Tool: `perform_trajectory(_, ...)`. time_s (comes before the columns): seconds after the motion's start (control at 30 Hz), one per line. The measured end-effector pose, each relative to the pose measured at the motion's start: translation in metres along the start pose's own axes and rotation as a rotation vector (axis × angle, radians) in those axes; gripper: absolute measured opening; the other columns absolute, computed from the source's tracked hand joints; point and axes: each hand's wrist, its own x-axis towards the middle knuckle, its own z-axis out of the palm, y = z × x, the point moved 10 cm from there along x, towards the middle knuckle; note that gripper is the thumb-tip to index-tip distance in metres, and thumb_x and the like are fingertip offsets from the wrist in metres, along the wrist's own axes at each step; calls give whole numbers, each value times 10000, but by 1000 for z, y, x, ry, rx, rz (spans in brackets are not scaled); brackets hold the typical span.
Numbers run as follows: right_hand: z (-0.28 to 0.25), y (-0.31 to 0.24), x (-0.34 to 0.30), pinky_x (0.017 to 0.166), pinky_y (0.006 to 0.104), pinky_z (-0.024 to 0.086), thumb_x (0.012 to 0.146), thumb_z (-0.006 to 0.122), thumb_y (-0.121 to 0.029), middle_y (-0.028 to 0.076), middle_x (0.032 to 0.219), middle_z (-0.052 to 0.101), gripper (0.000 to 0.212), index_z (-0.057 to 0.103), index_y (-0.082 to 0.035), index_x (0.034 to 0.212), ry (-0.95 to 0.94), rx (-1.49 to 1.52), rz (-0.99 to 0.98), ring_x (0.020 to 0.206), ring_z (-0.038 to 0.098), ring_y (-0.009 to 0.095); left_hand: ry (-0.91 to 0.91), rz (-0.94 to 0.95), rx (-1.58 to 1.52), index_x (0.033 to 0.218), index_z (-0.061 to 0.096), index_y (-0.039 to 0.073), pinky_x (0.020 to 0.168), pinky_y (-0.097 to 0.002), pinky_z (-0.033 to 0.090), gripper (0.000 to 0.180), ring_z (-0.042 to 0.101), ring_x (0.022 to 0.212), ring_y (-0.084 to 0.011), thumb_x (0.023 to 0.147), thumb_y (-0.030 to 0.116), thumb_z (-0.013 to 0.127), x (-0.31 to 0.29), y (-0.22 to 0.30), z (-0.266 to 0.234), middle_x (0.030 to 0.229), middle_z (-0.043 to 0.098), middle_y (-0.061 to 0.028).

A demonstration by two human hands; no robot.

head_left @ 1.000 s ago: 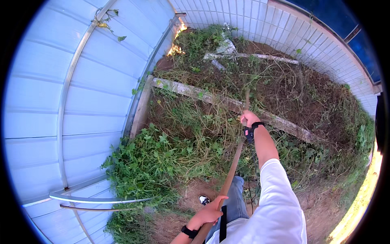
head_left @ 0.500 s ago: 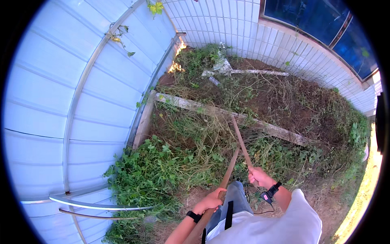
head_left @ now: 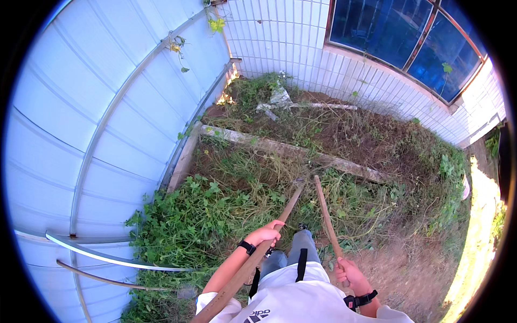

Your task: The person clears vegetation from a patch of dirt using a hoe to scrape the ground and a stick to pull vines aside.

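Note:
My left hand (head_left: 264,234) is wrapped round a long wooden pole (head_left: 243,274). That pole slants from beside my left arm to the weeds ahead, where something small and greyish shows at its far end, too unclear to name. In my right hand (head_left: 350,274), fingers closed, is a shorter wooden stick (head_left: 327,218). It points away from me, and its far tip is over the tangled weeds (head_left: 258,167), just short of a pale beam (head_left: 264,144) lying across the ground. The far ends of pole and stick are close together but apart.
White panel wall (head_left: 124,145) stands at the left, with a curved metal strip (head_left: 118,259) and a thin rod (head_left: 110,275) low beside it. A tiled wall (head_left: 280,40) with a blue window (head_left: 382,35) closes the back. Leafy plants (head_left: 177,231) grow at the left; bare soil (head_left: 401,272) lies at the right.
My right hand has drawn back toward me, and its stick's tip has come away from the beam. My left hand and pole have shifted left. The whole view has tilted up somewhat.

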Motion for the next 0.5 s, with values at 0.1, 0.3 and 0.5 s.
perform_trajectory(0.1,8,29,-24,378,204,249,1004,480,-309,-51,591,360,269,487,-87,852,-45,170,-34,429,293,43,-4,16,-34,1384,348,133,453,-282,428,661,494,495,-130,787,-77,538,-26,-11,0,749,512,-49)
perform_trajectory(0.3,21,-25,-80,327,165,250,992,497,-347,-77,571,362,280,527,-92,883,-86,307,-330,395,299,6,1,48,-101,1365,377,135,462,-283,439,616,511,504,-138,798,-62,513,-58,-41,-6,782,522,-69)
perform_trajectory(0.5,-21,-104,-96,304,165,259,999,484,-357,-61,577,379,282,507,-88,916,-154,653,-541,389,307,6,23,39,-234,1374,368,143,466,-271,437,608,515,530,-129,824,-65,526,-77,-59,0,777,519,-55)
